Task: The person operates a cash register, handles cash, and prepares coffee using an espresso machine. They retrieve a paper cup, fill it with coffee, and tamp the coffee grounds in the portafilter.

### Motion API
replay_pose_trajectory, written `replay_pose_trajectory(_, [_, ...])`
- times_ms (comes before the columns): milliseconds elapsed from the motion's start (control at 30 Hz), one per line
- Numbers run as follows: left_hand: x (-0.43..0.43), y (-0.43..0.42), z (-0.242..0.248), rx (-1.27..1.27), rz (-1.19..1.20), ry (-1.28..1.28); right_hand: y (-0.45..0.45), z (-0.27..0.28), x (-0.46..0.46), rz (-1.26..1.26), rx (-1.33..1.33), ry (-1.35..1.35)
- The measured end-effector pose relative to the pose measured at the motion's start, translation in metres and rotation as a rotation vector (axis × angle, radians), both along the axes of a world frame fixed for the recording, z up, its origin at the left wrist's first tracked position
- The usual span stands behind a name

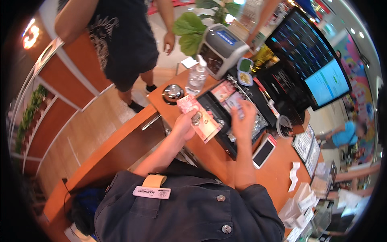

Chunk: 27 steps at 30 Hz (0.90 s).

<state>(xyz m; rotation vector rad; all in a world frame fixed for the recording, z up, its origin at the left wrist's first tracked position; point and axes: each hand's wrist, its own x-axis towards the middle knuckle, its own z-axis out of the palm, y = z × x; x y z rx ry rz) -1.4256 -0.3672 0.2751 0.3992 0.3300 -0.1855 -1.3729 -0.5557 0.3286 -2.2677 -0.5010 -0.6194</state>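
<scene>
My left hand [183, 126] pinches a reddish-orange banknote [208, 129], possibly more than one, with several coins [196, 117] lying on top under the thumb. My right hand [246, 118] is over the open black cash drawer [213, 112], to the right of the held money. Its fingers touch a purple banknote [234, 102] in one compartment; whether they grip it is unclear from the blur. Red banknotes [223, 90] fill the compartment farther from me. Coins [258, 124] lie in the drawer section near my right wrist.
Around the drawer stand a service bell [173, 93], a pump bottle [196, 79], a grey machine [223, 50], and a monitor [311, 57]. A white phone-like device [264, 151] and a paper strip [294, 176] lie on the wooden counter [273, 172]. A person [127, 42] stands across the counter.
</scene>
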Motion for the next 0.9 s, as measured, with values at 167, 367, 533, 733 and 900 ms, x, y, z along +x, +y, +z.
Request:
replay_pose_trajectory(167, [0.012,0.056,0.053,0.041,0.145,-0.024,-0.033,-0.002,0.085,-0.049,-0.039,-0.22])
replay_pose_trajectory(367, [0.035,0.12,0.1,0.134,0.442,0.011,-0.037,-0.038,0.133,-0.064,-0.058,-0.016])
replay_pose_trajectory(533, [0.047,0.163,0.1,0.101,0.569,-0.069,-0.031,-0.048,0.123,-0.016,-0.097,-0.154])
replay_pose_trajectory(733, [0.052,0.194,0.106,0.184,0.74,-0.025,-0.03,-0.05,0.123,-0.041,-0.074,-0.126])
replay_pose_trajectory(900, [0.064,0.222,0.095,0.163,0.699,-0.001,-0.032,-0.054,0.126,-0.057,-0.065,-0.099])
